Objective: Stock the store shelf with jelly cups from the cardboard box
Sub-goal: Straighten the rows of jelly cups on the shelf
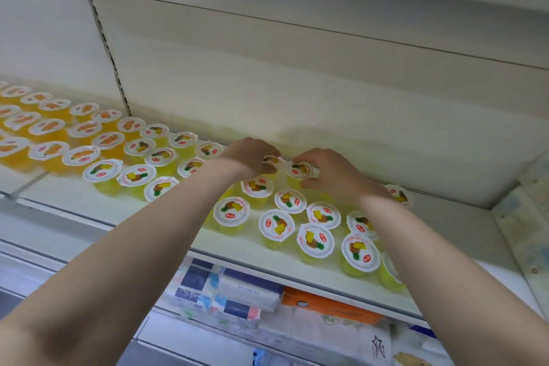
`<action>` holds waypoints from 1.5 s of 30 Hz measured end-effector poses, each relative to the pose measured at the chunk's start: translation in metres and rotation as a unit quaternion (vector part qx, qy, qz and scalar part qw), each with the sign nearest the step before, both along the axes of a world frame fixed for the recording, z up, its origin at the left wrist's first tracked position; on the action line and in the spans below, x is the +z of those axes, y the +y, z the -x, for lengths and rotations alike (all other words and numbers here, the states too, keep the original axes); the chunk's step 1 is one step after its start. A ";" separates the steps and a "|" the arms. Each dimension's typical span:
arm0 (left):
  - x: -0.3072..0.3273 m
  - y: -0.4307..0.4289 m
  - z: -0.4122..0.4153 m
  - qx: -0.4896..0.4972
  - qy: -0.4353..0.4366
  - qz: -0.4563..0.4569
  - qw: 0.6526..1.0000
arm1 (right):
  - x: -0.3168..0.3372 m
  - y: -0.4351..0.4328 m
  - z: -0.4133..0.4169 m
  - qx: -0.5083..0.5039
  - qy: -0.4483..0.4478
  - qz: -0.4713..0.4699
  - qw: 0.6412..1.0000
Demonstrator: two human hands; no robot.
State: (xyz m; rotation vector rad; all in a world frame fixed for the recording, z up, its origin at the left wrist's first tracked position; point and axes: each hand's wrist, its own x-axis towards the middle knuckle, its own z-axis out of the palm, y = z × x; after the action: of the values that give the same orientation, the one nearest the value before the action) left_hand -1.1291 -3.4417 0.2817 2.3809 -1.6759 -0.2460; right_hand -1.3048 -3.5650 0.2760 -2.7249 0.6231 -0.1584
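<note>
Head view: I judge the shelf (208, 244) mostly stocked, with bare room left at the far right. Pineapple jelly cups (231, 212) fill the middle; orange jelly cups (49, 150) stand left. My left hand (252, 157) pinches one cup (271, 160) and my right hand (332, 175) another cup (299, 169), both in the far row. No cardboard box in view. Lids show a red oval logo; the lettering is unreadable.

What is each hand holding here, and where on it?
The left hand pinches one yellow jelly cup at its rim; the right hand pinches a second jelly cup the same way.
</note>
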 end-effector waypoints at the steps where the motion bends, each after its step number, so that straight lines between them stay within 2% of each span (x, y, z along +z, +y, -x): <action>1: 0.000 0.001 0.000 -0.001 -0.005 0.006 1.000 | 0.003 -0.002 0.005 0.000 -0.003 -0.005 1.000; 5: 0.008 0.006 0.017 -0.037 -0.011 0.064 0.997 | 0.023 -0.014 0.048 -0.054 -0.065 0.020 0.996; 7: 0.013 0.007 0.035 -0.076 0.000 0.074 0.994 | 0.029 -0.017 0.078 -0.094 -0.068 0.023 0.993; 10: 0.019 0.008 0.067 -0.119 0.023 0.039 0.992 | 0.032 -0.010 0.113 -0.139 -0.033 -0.005 0.990; 12: 0.020 0.006 0.085 -0.144 0.010 0.012 0.989 | 0.034 0.000 0.129 -0.157 0.008 -0.018 0.987; 18: 0.019 0.005 0.110 -0.178 -0.056 -0.043 0.982 | 0.027 0.024 0.145 -0.116 0.064 -0.012 0.991; 26: 0.019 0.009 0.118 -0.162 -0.055 -0.041 0.984 | 0.035 0.033 0.140 -0.028 0.137 -0.011 0.990; 31: 0.011 0.001 0.121 -0.149 -0.071 -0.004 0.986 | 0.029 0.032 0.134 -0.026 0.110 0.005 0.994; 35: 0.008 0.001 0.117 -0.146 -0.074 0.006 0.987 | 0.023 0.029 0.134 -0.068 0.083 0.032 0.994; 38: 0.007 0.005 0.116 -0.142 -0.065 0.016 0.988 | 0.022 0.028 0.140 -0.079 0.065 0.016 0.995; 42: 0.013 0.011 0.120 -0.151 -0.061 0.075 0.984 | 0.031 0.019 0.160 -0.140 -0.002 0.004 0.990; 45: 0.017 0.013 0.127 -0.167 -0.064 0.079 0.981 | 0.034 0.017 0.174 -0.182 0.034 0.020 0.983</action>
State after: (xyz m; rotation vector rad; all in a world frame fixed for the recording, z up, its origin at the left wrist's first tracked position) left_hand -1.2562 -3.4286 0.2983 2.0310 -2.0670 -0.0108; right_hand -1.4792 -3.5481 0.3099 -2.6373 1.1464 -0.1670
